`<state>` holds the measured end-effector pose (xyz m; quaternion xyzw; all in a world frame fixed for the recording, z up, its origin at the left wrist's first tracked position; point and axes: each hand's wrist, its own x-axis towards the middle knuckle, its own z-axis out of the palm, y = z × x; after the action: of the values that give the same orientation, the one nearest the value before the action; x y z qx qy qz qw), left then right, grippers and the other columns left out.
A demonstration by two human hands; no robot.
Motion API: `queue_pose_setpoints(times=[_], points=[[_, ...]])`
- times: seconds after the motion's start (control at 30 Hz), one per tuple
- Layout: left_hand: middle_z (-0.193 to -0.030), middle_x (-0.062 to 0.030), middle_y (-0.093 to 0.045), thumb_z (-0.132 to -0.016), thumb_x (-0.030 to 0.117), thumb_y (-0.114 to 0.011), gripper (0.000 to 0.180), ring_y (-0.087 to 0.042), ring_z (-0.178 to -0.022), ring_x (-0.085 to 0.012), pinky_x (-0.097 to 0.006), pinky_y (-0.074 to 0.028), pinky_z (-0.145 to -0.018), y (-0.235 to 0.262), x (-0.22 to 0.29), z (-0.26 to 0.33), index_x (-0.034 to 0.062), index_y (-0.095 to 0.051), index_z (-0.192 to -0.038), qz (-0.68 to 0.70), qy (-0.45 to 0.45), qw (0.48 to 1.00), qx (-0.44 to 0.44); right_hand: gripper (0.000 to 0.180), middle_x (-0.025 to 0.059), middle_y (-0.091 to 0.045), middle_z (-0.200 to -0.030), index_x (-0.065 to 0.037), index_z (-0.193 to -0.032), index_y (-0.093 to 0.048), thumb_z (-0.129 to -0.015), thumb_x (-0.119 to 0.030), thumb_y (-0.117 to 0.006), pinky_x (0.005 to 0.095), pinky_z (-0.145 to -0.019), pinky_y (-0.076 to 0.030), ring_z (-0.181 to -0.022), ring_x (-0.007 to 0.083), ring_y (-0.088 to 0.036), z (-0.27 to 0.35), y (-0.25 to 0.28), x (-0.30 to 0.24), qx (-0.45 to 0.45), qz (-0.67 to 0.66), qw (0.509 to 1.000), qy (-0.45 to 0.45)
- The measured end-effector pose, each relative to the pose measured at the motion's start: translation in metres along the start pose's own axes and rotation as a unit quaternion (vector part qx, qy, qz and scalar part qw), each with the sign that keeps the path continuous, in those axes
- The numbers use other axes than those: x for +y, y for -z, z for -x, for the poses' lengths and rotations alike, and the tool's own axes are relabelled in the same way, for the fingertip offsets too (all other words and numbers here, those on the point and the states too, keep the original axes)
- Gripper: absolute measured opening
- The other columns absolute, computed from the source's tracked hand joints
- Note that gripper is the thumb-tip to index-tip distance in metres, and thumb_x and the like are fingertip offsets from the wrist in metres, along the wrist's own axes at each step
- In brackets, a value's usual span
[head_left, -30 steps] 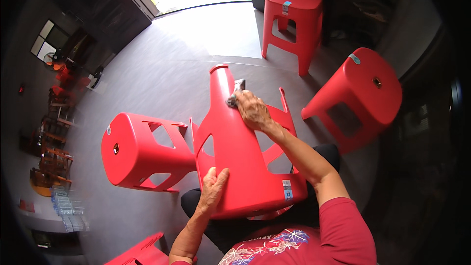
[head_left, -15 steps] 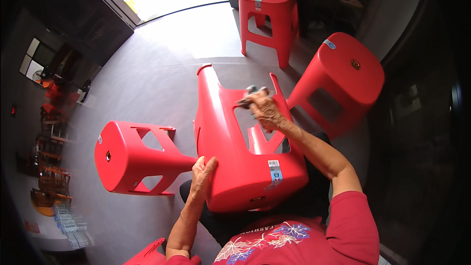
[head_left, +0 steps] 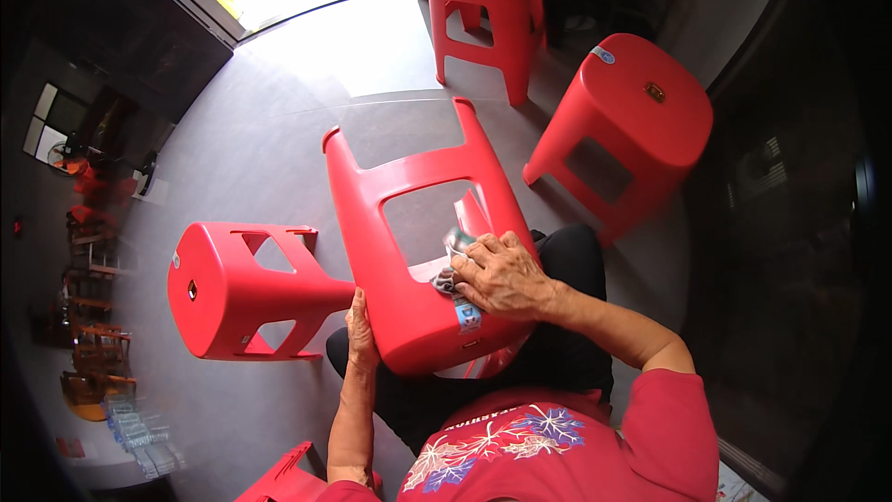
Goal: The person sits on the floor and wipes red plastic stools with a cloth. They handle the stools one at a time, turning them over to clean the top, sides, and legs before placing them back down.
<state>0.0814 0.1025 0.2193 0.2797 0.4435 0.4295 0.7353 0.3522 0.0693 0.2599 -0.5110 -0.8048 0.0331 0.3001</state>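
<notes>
A red plastic stool point(head_left: 395, 311) lies tilted across my lap, its seat end toward me and its legs pointing away. My left hand point(head_left: 361, 333) grips its left side near the seat, thumb up along the edge, the other fingers mostly hidden. In my right hand point(head_left: 506, 281) is a bunched patterned cloth point(head_left: 446, 281), pressed on the stool's side panel between the leg opening and a blue-and-white sticker point(head_left: 467, 316).
A red stool point(head_left: 209, 293) lies on its side at the left. Two more stand upright, one stool point(head_left: 488, 33) at the back and another point(head_left: 641, 107) at the right. Part of a red stool point(head_left: 283, 479) shows at the lower left. Packed bottles point(head_left: 139, 432) sit far left.
My right hand has drawn the cloth from the leg end toward the seat end. The stool on my lap has turned, its side panel now facing up more, with its legs shifted left.
</notes>
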Motion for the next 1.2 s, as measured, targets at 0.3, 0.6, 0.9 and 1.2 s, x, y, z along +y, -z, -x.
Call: queue_pose_setpoints(times=[0.3,0.6,0.9,1.2], points=[[-0.107,-0.0143,-0.060,-0.086,0.021,-0.066,0.039,-0.057,-0.099,-0.0283,-0.039,-0.040,-0.097,0.005,-0.032,-0.006,-0.0006,-0.052,-0.116,-0.547,-0.404,0.674,0.290,0.023,0.0065,-0.058,-0.056,-0.010,-0.084,-0.062,-0.087,-0.032,-0.058,0.0432,-0.067,-0.035,-0.049,0.0251,-0.055,-0.003,-0.037,0.003,-0.115,-0.037,0.992,-0.040],[-0.061,-0.0061,-0.061,-0.091,0.038,-0.054,0.033,-0.060,-0.063,-0.0240,-0.038,-0.034,-0.091,-0.077,-0.009,-0.014,0.0076,-0.066,-0.095,-0.706,-0.264,0.651,-0.086,0.012,0.0103,-0.059,-0.062,-0.005,-0.097,-0.061,-0.089,-0.015,-0.058,0.0413,-0.056,-0.040,-0.054,0.0297,-0.059,0.001,-0.047,0.011,0.141,-0.193,0.954,-0.182],[-0.047,-0.0083,-0.052,-0.084,0.044,-0.062,0.047,-0.048,-0.045,-0.0254,-0.037,-0.033,-0.072,-0.063,-0.025,-0.021,0.0100,-0.053,-0.053,-0.718,-0.301,0.622,-0.078,0.041,0.0107,-0.042,-0.131,-0.022,-0.124,-0.057,-0.083,-0.025,-0.061,0.0452,-0.094,-0.030,-0.126,0.0274,-0.036,0.022,-0.055,0.041,0.024,0.022,0.987,-0.156],[-0.044,-0.0034,-0.050,-0.074,0.045,-0.071,0.048,-0.041,-0.040,-0.0211,-0.036,-0.026,-0.069,-0.060,-0.024,-0.013,0.0112,-0.047,-0.049,-0.706,-0.254,0.652,-0.106,0.042,0.0080,-0.041,-0.138,-0.024,-0.133,-0.048,-0.093,-0.036,-0.049,0.0517,-0.094,-0.028,-0.134,0.0249,-0.030,-0.073,-0.118,0.126,-0.011,0.053,0.988,-0.145]])
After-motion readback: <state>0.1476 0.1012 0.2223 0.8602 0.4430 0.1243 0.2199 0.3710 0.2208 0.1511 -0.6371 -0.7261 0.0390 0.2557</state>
